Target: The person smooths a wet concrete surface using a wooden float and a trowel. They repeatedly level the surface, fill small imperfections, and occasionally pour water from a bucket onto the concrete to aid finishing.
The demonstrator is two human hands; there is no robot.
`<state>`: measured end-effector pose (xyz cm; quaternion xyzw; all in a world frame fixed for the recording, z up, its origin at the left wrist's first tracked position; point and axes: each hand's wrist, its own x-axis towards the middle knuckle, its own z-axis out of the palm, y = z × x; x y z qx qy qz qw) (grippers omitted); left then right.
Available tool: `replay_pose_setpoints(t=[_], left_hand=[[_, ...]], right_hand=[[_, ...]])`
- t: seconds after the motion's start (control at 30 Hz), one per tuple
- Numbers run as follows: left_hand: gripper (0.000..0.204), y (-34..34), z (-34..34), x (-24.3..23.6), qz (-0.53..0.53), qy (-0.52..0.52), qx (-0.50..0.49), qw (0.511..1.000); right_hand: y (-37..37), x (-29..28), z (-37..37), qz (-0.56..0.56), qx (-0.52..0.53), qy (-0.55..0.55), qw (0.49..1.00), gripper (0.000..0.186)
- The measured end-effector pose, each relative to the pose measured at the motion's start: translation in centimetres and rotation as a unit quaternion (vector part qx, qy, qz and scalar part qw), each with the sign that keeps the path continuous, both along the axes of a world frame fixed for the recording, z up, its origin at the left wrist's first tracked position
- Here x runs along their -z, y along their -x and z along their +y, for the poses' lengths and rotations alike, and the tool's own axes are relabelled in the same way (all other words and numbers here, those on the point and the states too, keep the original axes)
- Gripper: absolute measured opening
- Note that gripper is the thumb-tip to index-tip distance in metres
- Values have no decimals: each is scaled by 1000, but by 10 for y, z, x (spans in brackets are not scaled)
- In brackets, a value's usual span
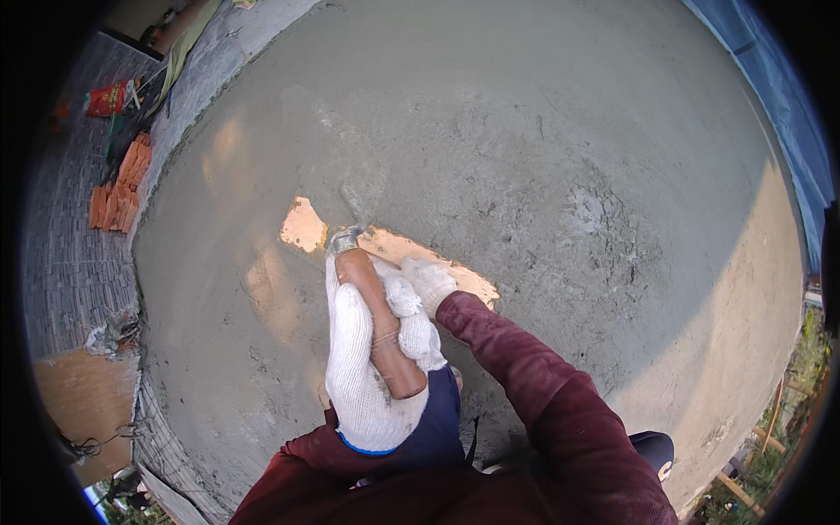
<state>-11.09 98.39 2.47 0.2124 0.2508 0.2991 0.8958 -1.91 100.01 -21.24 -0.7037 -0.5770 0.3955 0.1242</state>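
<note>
The gloved left hand [354, 359] grips a trowel [374, 319] by its wooden handle, the blade [394, 247] over grey concrete [490, 157]; the gloved right hand [429, 284] is at the blade, its finger closure hard to tell.

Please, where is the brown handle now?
In the head view, the brown handle is just left of centre, gripped by the left hand, with the right hand close on its right.
</note>
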Motion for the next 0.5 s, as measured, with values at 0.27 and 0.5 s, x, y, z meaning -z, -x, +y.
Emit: replay_pose_setpoints(t=[0.27,0.5], left_hand=[[42,8,-47,-41,134,-36,-70,988],[43,3,-61,-45,40,-48,-18,998]], right_hand=[[-206,6,-53,-184,355,-42,916,65],[-221,20,-225,-243,469,-12,849,78]])
